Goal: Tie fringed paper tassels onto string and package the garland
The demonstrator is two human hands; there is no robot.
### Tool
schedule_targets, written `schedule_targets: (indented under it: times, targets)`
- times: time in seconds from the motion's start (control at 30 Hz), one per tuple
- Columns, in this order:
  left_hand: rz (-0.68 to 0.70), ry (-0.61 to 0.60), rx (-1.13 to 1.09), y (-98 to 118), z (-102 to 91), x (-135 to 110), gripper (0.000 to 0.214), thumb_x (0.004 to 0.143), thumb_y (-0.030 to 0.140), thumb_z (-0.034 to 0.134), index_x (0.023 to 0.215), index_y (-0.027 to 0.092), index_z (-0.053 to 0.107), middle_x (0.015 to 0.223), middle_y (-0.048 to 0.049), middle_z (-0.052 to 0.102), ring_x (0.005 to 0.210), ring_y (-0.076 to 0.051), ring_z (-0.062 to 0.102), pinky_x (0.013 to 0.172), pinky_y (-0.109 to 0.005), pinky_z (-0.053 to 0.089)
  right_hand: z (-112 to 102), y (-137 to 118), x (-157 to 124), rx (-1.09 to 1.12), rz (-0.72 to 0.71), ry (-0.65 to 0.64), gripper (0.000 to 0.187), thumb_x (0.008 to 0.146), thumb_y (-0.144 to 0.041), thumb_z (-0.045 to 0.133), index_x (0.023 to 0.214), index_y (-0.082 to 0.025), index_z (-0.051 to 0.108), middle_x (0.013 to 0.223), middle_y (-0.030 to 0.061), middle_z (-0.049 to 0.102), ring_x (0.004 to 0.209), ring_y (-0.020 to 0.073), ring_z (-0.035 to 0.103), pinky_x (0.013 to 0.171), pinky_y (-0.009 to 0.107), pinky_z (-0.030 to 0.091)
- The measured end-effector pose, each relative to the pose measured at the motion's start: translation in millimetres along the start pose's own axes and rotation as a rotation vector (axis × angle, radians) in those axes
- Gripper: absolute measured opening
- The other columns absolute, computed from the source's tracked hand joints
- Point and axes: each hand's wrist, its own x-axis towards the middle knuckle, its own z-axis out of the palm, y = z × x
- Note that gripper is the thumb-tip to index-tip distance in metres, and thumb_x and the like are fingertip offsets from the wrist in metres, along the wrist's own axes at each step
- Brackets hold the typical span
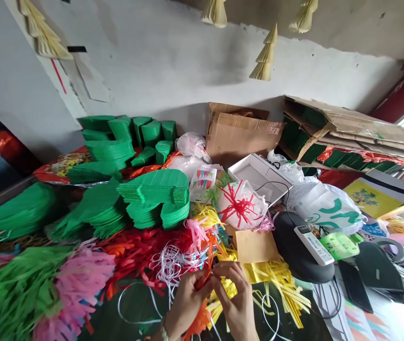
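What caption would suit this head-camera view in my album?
Fingers hold orange strips amid red strips, yellow strips and stacked green cutouts.

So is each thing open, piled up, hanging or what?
Fringed orange paper strips, pinched by the left hand
Right hand, fingers bent, grip hard to tell
Thin white string, loosely tangled
Flat green shapes, stacked
Loose yellow paper strips, heaped
Brown cardboard box, open on top
Shallow white box, open
Cream folded-paper trees, hanging
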Motion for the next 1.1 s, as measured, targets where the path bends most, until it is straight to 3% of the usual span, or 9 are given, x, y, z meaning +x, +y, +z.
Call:
schedule_targets:
  times: [0.1, 0.23, 0.33, 0.43, 0.5, 0.6, 0.77, 1.0, 1.1]
  targets:
    - [-0.064, -0.063, -0.096, 11, 0.0, -6, 0.034, 0.072, 0.045, 0.075, 0.07, 0.014, 0.062, 0.059, 0.0051, 0.043, 0.057, -0.009, 0.037, 0.054, -0.021, 0.033, 4, 1, 3, 0.029, 0.014, 0.069, 0.014, 0.09, -0.029, 0.061, 0.083, -0.022, 0.071, 0.082, 0.004, 0.068, 0.079, 0.0199, 0.062, 0.075, 0.03, 0.048]
    - [-0.189, 0.021, -0.326, 23, -1.4, -14, 0.035, 0.075, 0.052, 0.068, 0.068, 0.018, 0.062, 0.06, 0.0009, 0.055, 0.061, -0.014, 0.053, 0.059, -0.026, 0.046, 6, -1, 3, 0.059, 0.043, 0.118, 0.012, 0.088, -0.029, 0.063, 0.082, -0.022, 0.071, 0.085, 0.0044, 0.069, 0.084, 0.0209, 0.062, 0.078, 0.03, 0.047]
    - [-0.224, 0.177, -0.375, 22, -3.7, -16, 0.024, 0.072, 0.045, 0.071, 0.068, 0.022, 0.067, 0.076, -0.0043, 0.069, 0.091, -0.023, 0.065, 0.082, -0.032, 0.053, 7, -3, 5, 0.124, 0.105, 0.087, 0.017, 0.087, -0.032, 0.065, 0.075, -0.022, 0.071, 0.08, 0.0038, 0.069, 0.079, 0.0204, 0.062, 0.077, 0.03, 0.047]
    - [-0.276, 0.326, -0.412, 17, -5.0, -16, 0.016, 0.065, 0.034, 0.076, 0.079, 0.026, 0.072, 0.106, -0.0038, 0.072, 0.123, -0.025, 0.054, 0.106, -0.035, 0.044, 7, -5, 8, 0.223, 0.179, 0.05, 0.026, 0.086, -0.037, 0.066, 0.066, -0.021, 0.069, 0.072, 0.0032, 0.069, 0.074, 0.0203, 0.063, 0.076, 0.031, 0.047]
    - [-0.324, 0.326, -0.417, 14, -4.5, -14, 0.018, 0.064, 0.031, 0.077, 0.08, 0.025, 0.073, 0.114, -0.0038, 0.07, 0.128, -0.026, 0.051, 0.112, -0.037, 0.039, 8, -6, 8, 0.285, 0.223, 0.036, 0.028, 0.085, -0.04, 0.067, 0.065, -0.021, 0.07, 0.069, 0.0034, 0.069, 0.073, 0.0208, 0.063, 0.076, 0.032, 0.048]
    - [-0.36, 0.289, -0.397, 14, -3.0, -12, 0.022, 0.062, 0.03, 0.08, 0.081, 0.023, 0.073, 0.113, -0.0046, 0.071, 0.124, -0.025, 0.055, 0.109, -0.035, 0.042, 7, -8, 8, 0.35, 0.279, 0.033, 0.028, 0.085, -0.041, 0.067, 0.066, -0.021, 0.071, 0.066, 0.0036, 0.069, 0.072, 0.0213, 0.063, 0.075, 0.032, 0.049]
    - [-0.365, 0.214, -0.317, 17, -3.7, -12, 0.03, 0.065, 0.044, 0.079, 0.079, 0.019, 0.071, 0.094, -0.0059, 0.074, 0.108, -0.026, 0.064, 0.092, -0.034, 0.054, 7, -4, 6, 0.335, 0.289, 0.028, 0.026, 0.084, -0.039, 0.069, 0.067, -0.019, 0.072, 0.072, 0.0043, 0.071, 0.074, 0.0202, 0.063, 0.077, 0.031, 0.048]
    - [-0.3, 0.248, -0.244, -8, -7.4, -12, 0.037, 0.066, 0.046, 0.078, 0.094, 0.023, 0.074, 0.12, -0.0087, 0.068, 0.118, -0.025, 0.059, 0.099, -0.034, 0.05, 5, -1, 6, 0.218, 0.169, 0.022, 0.021, 0.084, -0.034, 0.068, 0.069, -0.02, 0.073, 0.076, 0.0046, 0.07, 0.076, 0.0205, 0.065, 0.075, 0.032, 0.049]
    - [-0.203, 0.279, -0.118, -9, -6.9, -16, 0.038, 0.069, 0.049, 0.075, 0.096, 0.023, 0.072, 0.111, -0.0083, 0.07, 0.109, -0.026, 0.062, 0.092, -0.034, 0.051, 3, -5, 7, 0.167, 0.14, 0.021, 0.015, 0.084, -0.03, 0.067, 0.074, -0.021, 0.074, 0.078, 0.0049, 0.071, 0.078, 0.021, 0.065, 0.077, 0.033, 0.049]
